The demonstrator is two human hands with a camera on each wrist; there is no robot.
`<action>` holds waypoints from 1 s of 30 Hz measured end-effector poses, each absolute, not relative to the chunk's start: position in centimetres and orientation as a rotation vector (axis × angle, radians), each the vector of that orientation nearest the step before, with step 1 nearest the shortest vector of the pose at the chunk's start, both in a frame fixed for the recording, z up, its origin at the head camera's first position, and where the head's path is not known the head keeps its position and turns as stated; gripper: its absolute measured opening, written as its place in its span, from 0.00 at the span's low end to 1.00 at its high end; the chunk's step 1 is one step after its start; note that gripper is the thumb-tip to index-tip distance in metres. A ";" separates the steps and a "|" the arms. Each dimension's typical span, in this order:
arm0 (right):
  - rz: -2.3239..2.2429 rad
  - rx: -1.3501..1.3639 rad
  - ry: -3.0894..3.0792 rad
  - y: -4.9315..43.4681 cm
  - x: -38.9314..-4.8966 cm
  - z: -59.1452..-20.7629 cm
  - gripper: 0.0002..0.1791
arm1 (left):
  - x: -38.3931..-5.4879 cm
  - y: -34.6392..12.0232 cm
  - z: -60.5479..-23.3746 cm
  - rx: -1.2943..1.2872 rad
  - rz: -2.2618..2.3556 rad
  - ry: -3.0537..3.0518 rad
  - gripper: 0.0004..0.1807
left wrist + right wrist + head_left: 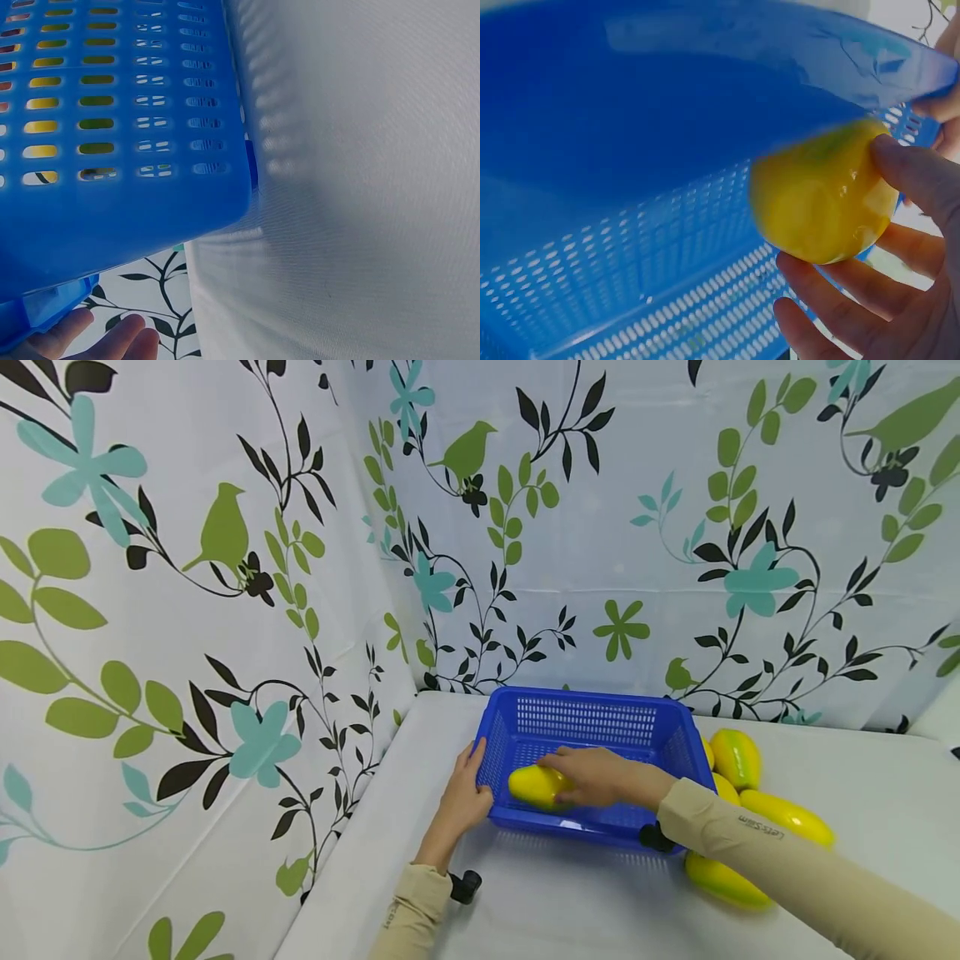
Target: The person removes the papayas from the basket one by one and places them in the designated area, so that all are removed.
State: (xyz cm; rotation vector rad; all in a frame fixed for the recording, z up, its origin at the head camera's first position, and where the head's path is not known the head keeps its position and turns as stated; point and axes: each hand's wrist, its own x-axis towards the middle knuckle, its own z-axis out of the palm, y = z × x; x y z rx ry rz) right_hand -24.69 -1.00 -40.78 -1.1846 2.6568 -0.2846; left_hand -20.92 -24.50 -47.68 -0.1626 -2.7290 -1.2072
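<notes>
A blue plastic basket with slotted walls stands on the white table. My right hand is inside it, gripping a glossy yellow mango with a greenish patch. In the right wrist view, the thumb presses the top of the mango and the fingers curl beneath it. At the basket's left side, my left hand holds the rim, thumb toward the inside. Left-hand fingers show beside the rim in the left wrist view, where yellow shows through the basket's slots.
Several more yellow mangoes lie against and near the basket's right side, partly hidden by the right sleeve. A curtain printed with leaves and birds hangs behind the table and along its left.
</notes>
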 end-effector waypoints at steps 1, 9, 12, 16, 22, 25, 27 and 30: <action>-0.277 -1.198 2.668 -0.7 -24.7 -40.6 0.29 | -20.9 -24.5 -47.6 -0.160 -1.205 -2.731 0.43; -0.302 -1.242 2.706 2.2 -24.8 -40.5 0.29 | -20.7 -24.7 -47.4 -0.144 -1.205 -2.722 0.44; -0.326 -1.235 2.717 3.2 -24.7 -40.4 0.29 | -20.7 -24.6 -47.5 -0.139 -1.206 -2.725 0.44; -0.347 -1.227 2.734 4.2 -24.4 -39.8 0.30 | -20.8 -24.6 -47.6 -0.136 -1.211 -2.726 0.44; -0.372 -1.244 2.769 5.6 -23.9 -38.9 0.29 | -20.9 -24.6 -47.7 -0.135 -1.200 -2.724 0.45; -0.364 -1.248 2.786 6.2 -23.7 -38.5 0.29 | -21.0 -24.6 -47.7 -0.131 -1.196 -2.727 0.45; -0.368 -1.242 2.803 6.7 -23.6 -38.2 0.29 | -21.0 -24.5 -47.7 -0.131 -1.199 -2.730 0.45; -0.374 -1.216 2.837 7.7 -23.2 -37.8 0.30 | -21.1 -24.4 -47.8 -0.141 -1.206 -2.728 0.45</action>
